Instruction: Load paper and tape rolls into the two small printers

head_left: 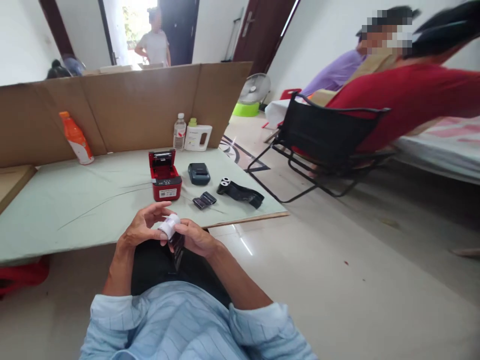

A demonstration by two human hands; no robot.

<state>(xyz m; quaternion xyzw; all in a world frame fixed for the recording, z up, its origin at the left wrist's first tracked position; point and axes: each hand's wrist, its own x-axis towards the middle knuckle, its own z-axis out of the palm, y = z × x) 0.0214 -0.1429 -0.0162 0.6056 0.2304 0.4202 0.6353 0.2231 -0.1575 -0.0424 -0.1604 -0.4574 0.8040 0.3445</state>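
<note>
Both my hands meet in front of my lap, below the table's front edge. My left hand [140, 227] pinches a small white paper roll [170, 224] with thumb and fingers. My right hand [195, 237] grips the same roll from the other side, and a dark plastic wrapper [177, 248] hangs down from it. On the pale green table [67, 205] beyond stands a red label printer [165, 176] with its lid open, beside a dark blue printer [198, 173], a small black packet [204, 200] and a black sleeve with rolls [240, 191].
An orange bottle [77, 138], a clear water bottle [179, 132] and a white jug [197, 136] stand against a cardboard screen [123, 105]. To the right are a black folding chair [326, 140], two seated people and a bed. Another person stands in the far doorway.
</note>
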